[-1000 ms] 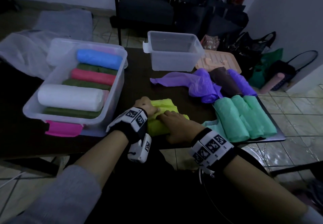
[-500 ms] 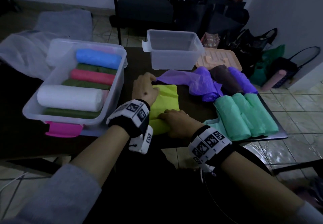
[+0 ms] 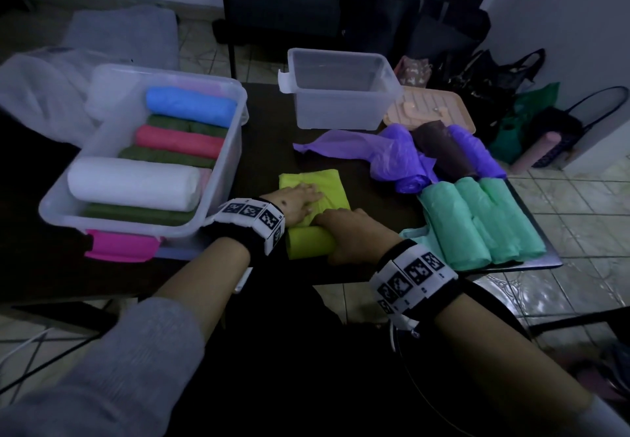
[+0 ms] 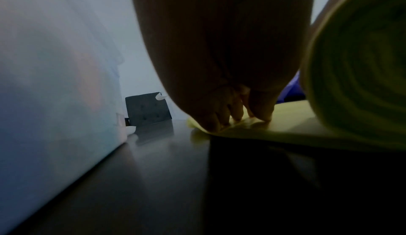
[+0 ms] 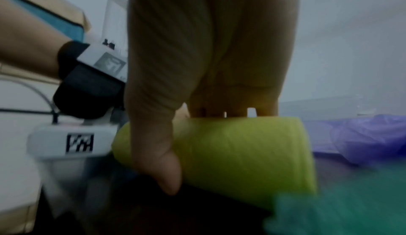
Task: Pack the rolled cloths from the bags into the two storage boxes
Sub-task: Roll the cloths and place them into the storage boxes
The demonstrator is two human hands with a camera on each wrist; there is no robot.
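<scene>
Yellow cloth (image 3: 312,213) lies on the dark table (image 3: 269,150), just right of the full storage box (image 3: 218,177) — near end rolled up, far part flat. Left hand (image 3: 300,203) lies on the flat part w/ fingers straight, pressing down. Right hand (image 3: 351,235) is curled over the rolled end, thumb on the near side. Empty storage box (image 3: 341,94) stands beyond the cloth; green rolls (image 3: 477,222) lie to its right.

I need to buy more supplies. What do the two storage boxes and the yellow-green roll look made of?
Near storage box and empty far storage box: likely translucent, frosted plastic, since the contents show through the walls. Yellow-green roll: thin, matte, probably non-woven fabric or plastic sheet; it folds flat and rolls tight.
</scene>
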